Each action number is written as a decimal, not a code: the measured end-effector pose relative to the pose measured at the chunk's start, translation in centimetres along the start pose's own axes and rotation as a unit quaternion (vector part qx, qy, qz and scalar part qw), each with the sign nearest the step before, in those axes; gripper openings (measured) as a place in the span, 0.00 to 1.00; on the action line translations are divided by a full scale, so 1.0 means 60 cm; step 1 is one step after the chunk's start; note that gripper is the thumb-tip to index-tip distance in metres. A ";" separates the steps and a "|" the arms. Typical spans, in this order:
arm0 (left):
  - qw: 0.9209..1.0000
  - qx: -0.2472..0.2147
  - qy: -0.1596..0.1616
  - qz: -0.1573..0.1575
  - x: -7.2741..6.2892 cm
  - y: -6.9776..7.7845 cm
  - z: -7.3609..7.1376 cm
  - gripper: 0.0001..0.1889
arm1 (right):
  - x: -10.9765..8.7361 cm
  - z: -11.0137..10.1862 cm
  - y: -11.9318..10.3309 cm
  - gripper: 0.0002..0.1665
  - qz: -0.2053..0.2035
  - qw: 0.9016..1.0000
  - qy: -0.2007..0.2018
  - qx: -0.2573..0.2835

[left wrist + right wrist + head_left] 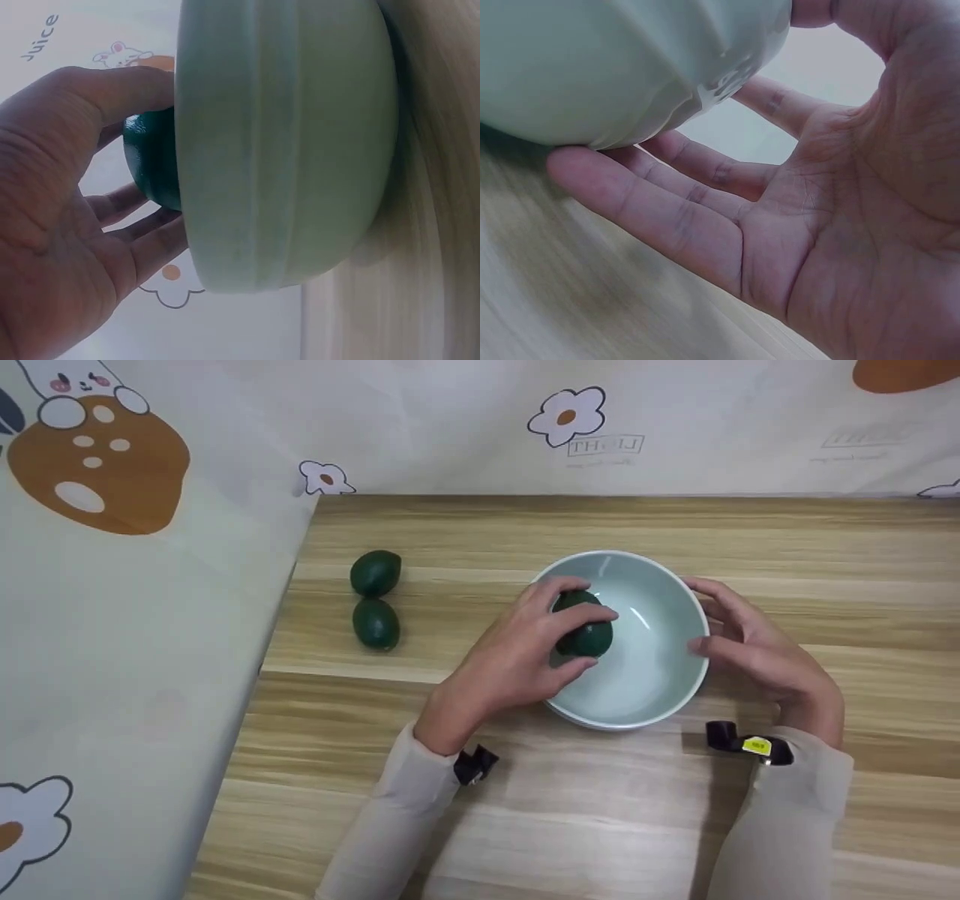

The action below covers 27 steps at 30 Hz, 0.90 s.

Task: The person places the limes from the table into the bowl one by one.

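Note:
A dark green, smooth oval avocado [589, 639] is held in my left hand [525, 649], fingers and thumb spread around it, over the left inside of a pale green bowl [637, 675]. From the left wrist, the avocado [152, 157] shows partly above the rim, its lower part hidden by the bowl wall [292, 150]. My right hand [757, 649] grips the bowl's right side, thumb at the rim and fingers along the outside. In the right wrist view, its fingers [682, 225] lie against the curved lower wall of the bowl [592, 75].
Two more dark green avocados, an upper one [376, 574] and a lower one [376, 624], lie close together left of the bowl. The wood-grain table [360, 735] ends on the left and at the back, beside a pale printed cloth [450, 427].

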<state>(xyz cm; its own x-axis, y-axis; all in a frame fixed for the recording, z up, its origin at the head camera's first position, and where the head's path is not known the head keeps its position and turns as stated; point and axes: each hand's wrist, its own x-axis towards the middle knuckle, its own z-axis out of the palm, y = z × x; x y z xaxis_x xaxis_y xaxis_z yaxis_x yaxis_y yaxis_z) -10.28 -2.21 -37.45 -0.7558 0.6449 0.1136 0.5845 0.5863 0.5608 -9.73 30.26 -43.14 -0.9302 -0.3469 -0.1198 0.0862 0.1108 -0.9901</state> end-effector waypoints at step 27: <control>0.995 0.063 0.040 -0.062 -0.017 -0.027 -0.049 0.24 | 0.003 -0.005 -0.004 0.42 0.005 0.999 0.001 -0.034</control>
<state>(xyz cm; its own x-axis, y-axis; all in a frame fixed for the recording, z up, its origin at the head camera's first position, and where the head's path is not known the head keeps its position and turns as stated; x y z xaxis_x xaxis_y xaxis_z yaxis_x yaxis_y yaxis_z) -11.35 -5.25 -36.04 -0.8421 0.5263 0.1176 0.5145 0.7187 0.4678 -10.00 30.43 -42.89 -0.9302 -0.3436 -0.1292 0.0710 0.1768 -0.9817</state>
